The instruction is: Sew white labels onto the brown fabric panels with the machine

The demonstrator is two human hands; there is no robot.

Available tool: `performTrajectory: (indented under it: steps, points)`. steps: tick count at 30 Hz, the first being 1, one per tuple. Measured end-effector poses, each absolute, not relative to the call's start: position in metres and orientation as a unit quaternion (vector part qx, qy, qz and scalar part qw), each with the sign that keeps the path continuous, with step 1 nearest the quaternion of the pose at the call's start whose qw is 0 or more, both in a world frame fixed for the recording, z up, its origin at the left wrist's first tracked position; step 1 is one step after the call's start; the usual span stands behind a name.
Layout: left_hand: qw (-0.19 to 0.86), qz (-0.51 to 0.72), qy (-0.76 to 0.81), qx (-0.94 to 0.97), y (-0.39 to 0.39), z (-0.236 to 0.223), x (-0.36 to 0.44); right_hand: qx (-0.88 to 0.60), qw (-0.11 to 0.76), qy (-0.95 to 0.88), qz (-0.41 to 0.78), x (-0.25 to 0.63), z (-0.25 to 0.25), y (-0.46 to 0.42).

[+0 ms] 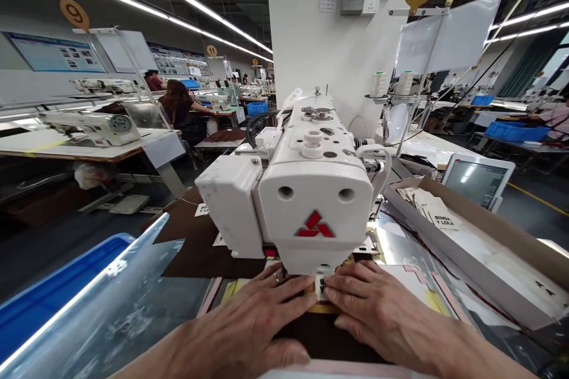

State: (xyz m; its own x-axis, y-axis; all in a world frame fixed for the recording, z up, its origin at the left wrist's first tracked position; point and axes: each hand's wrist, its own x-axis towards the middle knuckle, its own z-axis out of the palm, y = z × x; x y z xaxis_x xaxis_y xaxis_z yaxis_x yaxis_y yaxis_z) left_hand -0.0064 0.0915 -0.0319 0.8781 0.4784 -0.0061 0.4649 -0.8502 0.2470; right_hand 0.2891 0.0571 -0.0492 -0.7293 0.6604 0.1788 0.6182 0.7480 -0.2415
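A white sewing machine point(315, 207) with a red emblem stands straight in front of me. Under its head lies a white label point(319, 288) with black letters, partly covered by my fingers. My left hand point(262, 314) rests flat at the label's left side, a ring on one finger. From the right, my right hand point(377, 308) presses flat with its fingertips at the label's edge. Dark brown fabric point(306, 334) shows beneath and between both hands. More brown fabric point(191, 254) with white labels spreads out left of the machine. The needle area is hidden behind the machine head.
On the right, a long cardboard box point(471, 272) holds a pile of white printed labels point(433, 210). Behind it stands a tablet-like screen point(478, 180). A blue bin point(62, 296) sits at the lower left. Thread cones point(379, 84) stand behind the machine. A co-worker point(178, 109) sits further back left.
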Motion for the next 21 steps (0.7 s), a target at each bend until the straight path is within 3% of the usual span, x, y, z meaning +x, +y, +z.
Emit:
performTrajectory:
  steps: [10, 21]
  points:
    - [0.045, 0.051, 0.236, 0.969, 0.093, -0.049, -0.033, -0.355, 0.085, -0.925, 0.109, 0.287, -0.052, 0.065]
    - [0.05, 0.068, 0.22, 0.972, 0.092, -0.049, -0.027, -0.345, 0.063, -0.932, 0.087, 0.281, -0.049, 0.067]
